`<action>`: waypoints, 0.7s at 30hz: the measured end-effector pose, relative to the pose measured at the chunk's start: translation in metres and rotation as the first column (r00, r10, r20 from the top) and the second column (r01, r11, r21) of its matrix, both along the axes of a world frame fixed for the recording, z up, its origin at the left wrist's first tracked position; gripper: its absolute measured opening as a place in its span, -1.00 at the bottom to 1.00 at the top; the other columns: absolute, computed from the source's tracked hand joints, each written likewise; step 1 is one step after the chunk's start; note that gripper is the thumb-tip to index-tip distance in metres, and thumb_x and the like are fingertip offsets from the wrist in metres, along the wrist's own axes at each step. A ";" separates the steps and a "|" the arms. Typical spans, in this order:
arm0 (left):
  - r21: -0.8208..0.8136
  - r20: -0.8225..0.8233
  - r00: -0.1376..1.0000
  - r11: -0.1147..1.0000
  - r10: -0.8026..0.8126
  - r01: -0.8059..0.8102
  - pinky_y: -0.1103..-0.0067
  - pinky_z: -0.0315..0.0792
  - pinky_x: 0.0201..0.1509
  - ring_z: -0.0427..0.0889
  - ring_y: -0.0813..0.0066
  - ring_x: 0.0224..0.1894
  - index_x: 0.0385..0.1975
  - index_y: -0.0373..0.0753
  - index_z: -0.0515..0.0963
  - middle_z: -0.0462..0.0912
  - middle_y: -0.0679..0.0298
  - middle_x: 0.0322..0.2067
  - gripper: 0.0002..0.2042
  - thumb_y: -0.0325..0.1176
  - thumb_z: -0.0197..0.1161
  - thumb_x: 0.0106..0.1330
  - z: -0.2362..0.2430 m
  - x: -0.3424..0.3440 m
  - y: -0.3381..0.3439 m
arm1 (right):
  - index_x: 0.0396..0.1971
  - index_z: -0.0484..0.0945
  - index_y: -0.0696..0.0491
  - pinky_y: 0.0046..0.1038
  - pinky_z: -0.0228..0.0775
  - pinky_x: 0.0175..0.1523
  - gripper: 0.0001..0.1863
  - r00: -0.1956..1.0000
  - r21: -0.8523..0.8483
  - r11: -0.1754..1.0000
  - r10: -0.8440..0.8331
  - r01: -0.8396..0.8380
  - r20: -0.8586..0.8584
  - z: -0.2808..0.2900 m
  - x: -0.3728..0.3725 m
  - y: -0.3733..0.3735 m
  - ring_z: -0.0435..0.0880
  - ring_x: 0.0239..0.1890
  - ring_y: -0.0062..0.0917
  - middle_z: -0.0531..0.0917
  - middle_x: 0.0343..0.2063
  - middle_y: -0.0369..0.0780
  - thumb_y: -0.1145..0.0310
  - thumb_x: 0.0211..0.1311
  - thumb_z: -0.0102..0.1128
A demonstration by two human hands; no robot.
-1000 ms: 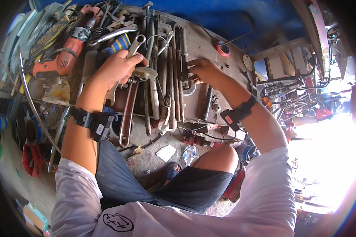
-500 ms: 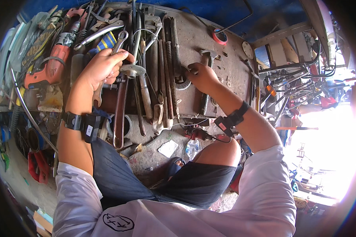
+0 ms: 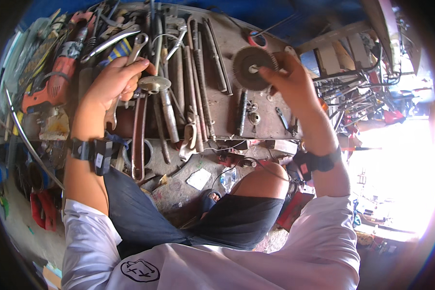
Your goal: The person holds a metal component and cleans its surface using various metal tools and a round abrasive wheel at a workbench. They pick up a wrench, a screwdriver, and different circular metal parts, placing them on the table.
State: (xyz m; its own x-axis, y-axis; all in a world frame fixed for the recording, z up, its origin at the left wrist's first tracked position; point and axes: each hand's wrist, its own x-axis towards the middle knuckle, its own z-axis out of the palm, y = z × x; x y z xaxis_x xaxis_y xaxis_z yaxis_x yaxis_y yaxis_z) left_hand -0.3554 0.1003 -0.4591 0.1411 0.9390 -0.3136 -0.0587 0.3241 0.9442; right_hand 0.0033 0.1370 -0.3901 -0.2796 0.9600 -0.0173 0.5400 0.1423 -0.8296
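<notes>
My left hand (image 3: 115, 83) is closed round a combination wrench (image 3: 139, 42); its ring end sticks up past my fingers and the lower end shows below the palm. Right beside those fingertips is a round metal flange (image 3: 154, 85); whether I grip it too is unclear. My right hand (image 3: 292, 79) pinches a dark circular saw blade (image 3: 243, 68) with fine teeth, thumb by its centre hole, raised over the right part of the bench. Under the blade, a hammer's ribbed handle (image 3: 242, 113) lies on the bench, its head hidden.
Metal bars and pipes (image 3: 198, 87) lie lengthwise on the workbench (image 3: 227, 126). A red drill (image 3: 60, 77) and piled tools fill its left end. A roll of red tape (image 3: 257, 40) sits at the far edge. Rods (image 3: 353, 104) crowd the rack at right.
My right hand has lifted the saw blade off the bench beside the bars and carried it to the right, showing its flat face. My left hand keeps hold of the wrench.
</notes>
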 end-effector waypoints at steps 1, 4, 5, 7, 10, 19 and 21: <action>0.066 -0.101 0.995 0.998 -0.002 0.009 0.70 -0.02 -0.71 0.13 0.81 -0.78 -0.30 -0.27 0.63 0.22 0.57 -0.78 -0.73 -0.17 0.18 0.44 0.013 0.002 -0.007 | -0.03 0.56 0.18 -0.53 0.52 -0.40 -0.53 0.999 -0.049 0.998 0.044 -0.044 0.010 -0.006 -0.007 -0.009 0.69 -0.48 -0.63 0.74 -0.34 -0.21 0.20 0.18 0.43; 0.175 -0.199 0.974 0.974 -0.110 0.146 0.72 0.00 -0.70 0.15 0.80 -0.79 -0.27 -0.28 0.64 0.27 0.57 -0.79 -0.65 -0.05 0.25 0.39 0.034 0.047 -0.011 | 0.08 0.50 0.26 -0.50 0.57 -0.25 -0.41 0.968 -0.324 0.932 0.087 -0.163 -0.236 -0.024 -0.014 -0.042 0.73 -0.38 -0.53 0.73 -0.25 -0.07 0.13 0.22 0.40; 0.154 -0.258 0.944 0.956 -0.203 0.248 0.74 0.06 -0.65 0.19 0.78 -0.75 -0.22 -0.30 0.64 0.29 0.56 -0.76 -0.57 0.03 0.29 0.34 0.043 0.060 -0.013 | 0.09 0.48 0.31 -0.47 0.57 -0.13 -0.38 0.961 -0.257 0.951 0.106 -0.172 -0.254 -0.030 -0.024 -0.050 0.72 -0.22 -0.47 0.70 -0.18 -0.02 0.13 0.22 0.40; 0.158 -0.185 0.946 0.942 -0.267 0.297 0.69 0.40 -0.33 0.51 0.69 -0.46 -0.14 -0.36 0.61 0.58 0.41 -0.50 -0.56 -0.04 0.40 0.26 0.031 0.085 -0.013 | 0.10 0.46 0.33 -0.46 0.55 -0.03 -0.36 0.909 -0.271 0.947 0.047 -0.172 -0.414 -0.038 -0.033 -0.056 0.67 -0.07 -0.42 0.68 -0.11 -0.01 0.12 0.24 0.38; 0.038 -0.181 0.951 0.965 -0.249 0.260 0.59 0.49 -0.01 0.64 0.57 -0.20 -0.10 -0.40 0.60 0.71 0.26 -0.23 -0.63 -0.25 0.45 0.24 0.028 0.100 -0.006 | 0.11 0.45 0.33 -0.47 0.54 -0.02 -0.35 0.843 -0.319 0.923 0.011 -0.216 -0.538 -0.052 -0.018 -0.051 0.66 -0.06 -0.44 0.67 -0.08 -0.01 0.09 0.27 0.34; -0.025 -0.252 0.949 0.982 -0.188 0.188 0.73 0.09 -0.63 0.30 0.82 -0.65 -0.30 -0.24 0.61 0.52 0.51 -0.55 -0.83 -0.30 0.39 0.26 0.004 0.091 0.006 | 0.30 0.28 0.09 -0.20 0.32 0.30 -0.11 0.586 0.386 0.796 -0.604 0.466 0.540 -0.168 0.297 0.080 0.43 0.26 -0.08 0.44 0.20 0.09 -0.13 0.08 0.34; -0.053 -0.265 0.945 0.981 -0.194 0.187 0.72 0.15 -0.58 0.34 0.80 -0.61 -0.30 -0.26 0.61 0.53 0.50 -0.53 -0.82 -0.30 0.39 0.26 0.002 0.091 0.005 | 0.36 0.14 0.14 -0.16 0.26 0.36 0.02 0.576 0.257 0.825 -0.542 0.503 0.612 -0.196 0.318 0.090 0.38 0.29 -0.03 0.35 0.26 0.13 -0.18 0.04 0.35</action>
State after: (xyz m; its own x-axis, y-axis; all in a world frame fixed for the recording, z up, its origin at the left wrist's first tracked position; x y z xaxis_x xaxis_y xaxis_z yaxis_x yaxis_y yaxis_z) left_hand -0.2645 0.1058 -0.4575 0.2237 0.8938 -0.3887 0.2599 0.3297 0.9076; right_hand 0.3211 0.2274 -0.5864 0.3332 0.9408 0.0622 0.9171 -0.3080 -0.2532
